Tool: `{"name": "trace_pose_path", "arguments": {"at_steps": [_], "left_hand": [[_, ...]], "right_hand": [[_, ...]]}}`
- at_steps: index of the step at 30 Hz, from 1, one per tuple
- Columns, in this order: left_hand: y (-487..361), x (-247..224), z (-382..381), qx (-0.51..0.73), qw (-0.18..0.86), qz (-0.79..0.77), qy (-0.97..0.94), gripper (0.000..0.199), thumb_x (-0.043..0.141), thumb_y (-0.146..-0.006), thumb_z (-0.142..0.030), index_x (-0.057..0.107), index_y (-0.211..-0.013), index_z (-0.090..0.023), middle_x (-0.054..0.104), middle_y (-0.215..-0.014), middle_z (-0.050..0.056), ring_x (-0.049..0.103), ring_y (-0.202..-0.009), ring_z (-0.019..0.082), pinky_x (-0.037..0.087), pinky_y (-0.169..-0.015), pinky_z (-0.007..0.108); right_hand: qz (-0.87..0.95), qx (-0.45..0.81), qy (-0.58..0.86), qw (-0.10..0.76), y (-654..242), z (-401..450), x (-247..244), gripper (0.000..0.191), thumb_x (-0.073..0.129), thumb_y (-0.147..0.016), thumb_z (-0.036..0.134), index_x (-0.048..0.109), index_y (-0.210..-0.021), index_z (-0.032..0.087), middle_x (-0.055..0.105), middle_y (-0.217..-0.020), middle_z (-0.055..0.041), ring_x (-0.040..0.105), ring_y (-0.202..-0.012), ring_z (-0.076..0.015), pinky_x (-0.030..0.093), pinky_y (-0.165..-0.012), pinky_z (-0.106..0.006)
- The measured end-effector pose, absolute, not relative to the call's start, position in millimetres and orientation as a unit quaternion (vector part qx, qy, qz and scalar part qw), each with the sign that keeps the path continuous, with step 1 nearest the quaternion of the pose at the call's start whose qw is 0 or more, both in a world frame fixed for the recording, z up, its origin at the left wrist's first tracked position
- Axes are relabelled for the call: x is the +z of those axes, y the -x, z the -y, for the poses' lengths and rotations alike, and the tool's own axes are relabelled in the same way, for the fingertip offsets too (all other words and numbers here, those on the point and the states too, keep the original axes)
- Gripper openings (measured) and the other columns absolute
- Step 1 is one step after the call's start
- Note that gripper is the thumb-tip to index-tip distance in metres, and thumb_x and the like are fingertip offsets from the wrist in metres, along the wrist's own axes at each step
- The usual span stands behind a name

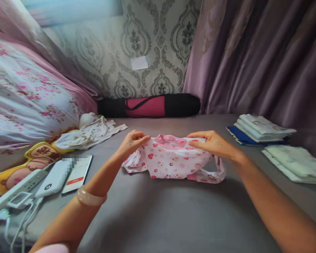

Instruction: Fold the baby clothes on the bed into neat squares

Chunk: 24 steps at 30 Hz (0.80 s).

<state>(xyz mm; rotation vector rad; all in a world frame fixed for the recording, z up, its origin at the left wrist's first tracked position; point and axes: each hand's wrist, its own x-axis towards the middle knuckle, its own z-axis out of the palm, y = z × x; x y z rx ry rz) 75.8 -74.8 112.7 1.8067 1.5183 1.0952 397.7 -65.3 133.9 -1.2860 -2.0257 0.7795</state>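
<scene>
A small white shirt with pink and red prints and a pink collar is held up in front of me over the grey bed sheet. My left hand pinches its left shoulder between thumb and fingers. At the other shoulder, my right hand grips the cloth, thumb below and fingers on top. One sleeve hangs bunched under my left hand. The other sleeve loops out below my right hand, its pink cuff lying against the shirt's lower edge.
Folded cloths lie on a blue item at right, with another folded pile nearer. A black and pink roll bag lies by the wall. At left are a crumpled garment, phone, power bank and power strip with cables.
</scene>
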Motion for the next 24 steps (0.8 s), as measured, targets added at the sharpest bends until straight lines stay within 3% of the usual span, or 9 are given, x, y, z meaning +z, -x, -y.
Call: {"name": "trace_pose_path", "arguments": {"at_steps": [2, 5, 13, 17, 24], "left_hand": [[-77.7, 98.8, 74.7, 0.405, 0.265, -0.552, -0.679, 0.035, 0.063, -0.078, -0.050, 0.066, -0.068, -0.016, 0.060, -0.082, 0.004, 0.056, -0.078, 0.015, 0.043, -0.062, 0.022], [-83.4, 86.2, 75.6, 0.400, 0.330, -0.537, -0.666, 0.035, 0.058, -0.082, -0.051, 0.062, -0.075, -0.016, 0.055, -0.071, 0.000, 0.051, -0.066, 0.012, 0.039, -0.057, 0.021], [-94.8, 81.7, 75.6, 0.407, 0.365, -0.533, -0.646, 0.037, 0.063, -0.077, -0.052, 0.063, -0.079, -0.015, 0.056, -0.070, -0.001, 0.048, -0.064, 0.011, 0.036, -0.056, 0.021], [-94.1, 82.4, 77.1, 0.407, 0.401, -0.514, -0.639, 0.036, 0.070, -0.073, -0.050, 0.065, -0.081, -0.015, 0.060, -0.075, 0.000, 0.052, -0.067, 0.012, 0.038, -0.059, 0.021], [-94.8, 83.4, 76.9, 0.423, 0.404, -0.512, -0.629, 0.036, 0.071, -0.073, -0.050, 0.068, -0.081, -0.016, 0.059, -0.072, -0.001, 0.051, -0.066, 0.011, 0.036, -0.058, 0.021]], "right_hand": [[0.783, 0.244, 0.494, 0.288, -400.1, 62.0, 125.0, 0.023, 0.065, -0.079, 0.039, 0.076, -0.093, 0.025, 0.070, -0.085, -0.0017, 0.066, -0.081, -0.0215, 0.052, -0.073, -0.032], [0.816, 0.159, 0.491, 0.260, -399.6, 58.0, 116.7, 0.019, 0.061, -0.082, 0.034, 0.076, -0.088, 0.023, 0.069, -0.092, -0.0033, 0.065, -0.085, -0.0212, 0.050, -0.080, -0.033], [0.857, 0.082, 0.486, 0.148, -391.2, 57.7, 110.5, 0.025, 0.047, -0.090, 0.021, 0.070, -0.101, 0.024, 0.070, -0.105, -0.0056, 0.062, -0.101, -0.0236, 0.044, -0.087, -0.033], [0.851, 0.092, 0.481, 0.190, -389.8, 57.6, 111.1, 0.020, 0.046, -0.089, 0.019, 0.065, -0.092, 0.019, 0.069, -0.098, -0.0073, 0.062, -0.092, -0.0209, 0.044, -0.079, -0.030], [0.773, 0.206, 0.530, 0.281, -386.7, 56.0, 108.7, 0.011, 0.048, -0.082, 0.022, 0.057, -0.088, 0.021, 0.066, -0.076, -0.0006, 0.057, -0.065, -0.0154, 0.040, -0.059, -0.026]]}}
